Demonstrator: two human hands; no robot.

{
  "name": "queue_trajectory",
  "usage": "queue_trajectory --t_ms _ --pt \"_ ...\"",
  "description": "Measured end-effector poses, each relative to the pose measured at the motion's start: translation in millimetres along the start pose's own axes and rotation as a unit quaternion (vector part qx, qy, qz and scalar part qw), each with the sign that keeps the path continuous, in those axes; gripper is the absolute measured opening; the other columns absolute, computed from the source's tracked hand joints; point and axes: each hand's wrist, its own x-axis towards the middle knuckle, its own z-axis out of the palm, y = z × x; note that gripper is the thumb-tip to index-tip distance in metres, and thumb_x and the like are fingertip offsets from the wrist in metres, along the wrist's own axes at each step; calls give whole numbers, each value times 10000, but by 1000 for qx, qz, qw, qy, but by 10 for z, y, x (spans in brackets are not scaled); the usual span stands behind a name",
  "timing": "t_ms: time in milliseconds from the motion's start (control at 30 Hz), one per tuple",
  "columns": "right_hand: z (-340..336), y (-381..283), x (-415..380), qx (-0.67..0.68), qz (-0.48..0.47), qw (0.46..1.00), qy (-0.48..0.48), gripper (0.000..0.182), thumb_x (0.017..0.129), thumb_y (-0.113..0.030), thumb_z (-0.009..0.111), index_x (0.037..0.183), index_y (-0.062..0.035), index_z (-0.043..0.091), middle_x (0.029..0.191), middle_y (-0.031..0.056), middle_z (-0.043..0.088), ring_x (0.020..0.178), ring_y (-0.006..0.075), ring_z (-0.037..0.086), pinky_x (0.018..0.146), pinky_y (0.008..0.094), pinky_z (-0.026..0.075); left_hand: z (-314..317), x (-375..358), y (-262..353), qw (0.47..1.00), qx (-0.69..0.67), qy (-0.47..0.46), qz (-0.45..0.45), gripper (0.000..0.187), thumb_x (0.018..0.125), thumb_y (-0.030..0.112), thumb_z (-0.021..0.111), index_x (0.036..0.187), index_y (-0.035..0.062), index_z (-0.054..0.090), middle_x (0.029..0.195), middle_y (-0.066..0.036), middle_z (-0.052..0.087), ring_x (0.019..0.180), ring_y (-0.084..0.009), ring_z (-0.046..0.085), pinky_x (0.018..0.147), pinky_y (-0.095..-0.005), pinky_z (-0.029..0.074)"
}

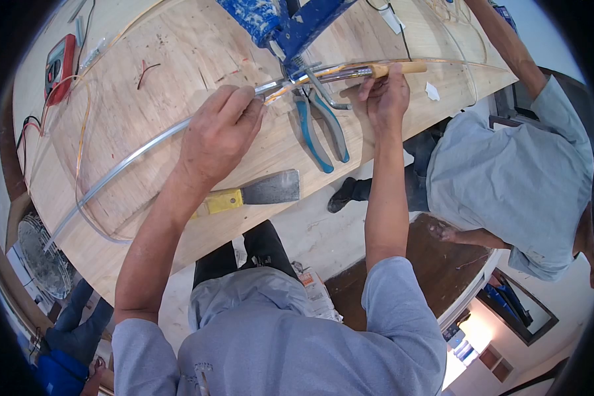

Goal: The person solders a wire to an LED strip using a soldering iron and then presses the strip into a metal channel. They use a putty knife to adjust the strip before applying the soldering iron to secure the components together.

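My left hand (221,129) is closed around a long, pale, shiny strip (148,146) that curves down toward the table's left edge. My right hand (387,96) pinches the light wooden handle of a tool with a shiny metal shaft (350,74). That shaft points left toward my other hand, passing under a blue vise (290,33) with paint stains. An orange-yellow wire (277,94) runs along the shaft and the strip. Between my hands lie pliers (320,129) with blue-grey handles, spread apart. Near my left forearm rests a putty knife (270,188) with a yellow handle.
A red multimeter (59,69) with leads sits at the left of the plywood table (145,92). Thin tubing and wires loop across both sides. A co-worker in a grey shirt (508,178) stands at the right, one arm at the table. Another person (66,343) is at lower left.
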Motion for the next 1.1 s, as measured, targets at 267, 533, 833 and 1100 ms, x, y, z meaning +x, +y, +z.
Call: queue_trajectory --t_ms 267,533,833,1100 --pt "-16 9 8 13 1 1000 -2 386 1028 -389 494 949 -13 538 645 128 601 483 207 559 469 308 494 4 -1 26 1000 9 1 -8 127 768 30 727 858 -40 673 937 -77 590 842 -223 593 698 -337 530" --pt "-29 23 17 11 -9 1000 -2 394 1028 -400 491 944 -18 540 643 121 600 480 197 556 458 300 485 1 1 33 1000 4 -2 -12 126 778 16 734 883 -41 694 939 -86 604 813 -236 601 673 -351 527" --pt "-31 15 17 8 1 1000 30 383 1030 -400 488 947 -28 530 633 105 587 468 182 539 441 283 469 3 -2 34 1000 15 1 -7 117 763 36 720 824 -40 654 934 -83 585 848 -226 593 711 -339 531" --pt "-30 20 17 3 2 1000 29 377 1032 -391 485 957 -24 521 634 108 590 465 187 544 446 285 475 -4 -4 39 1000 18 -2 -6 145 768 63 737 849 -33 663 943 -80 581 876 -231 595 738 -347 530"
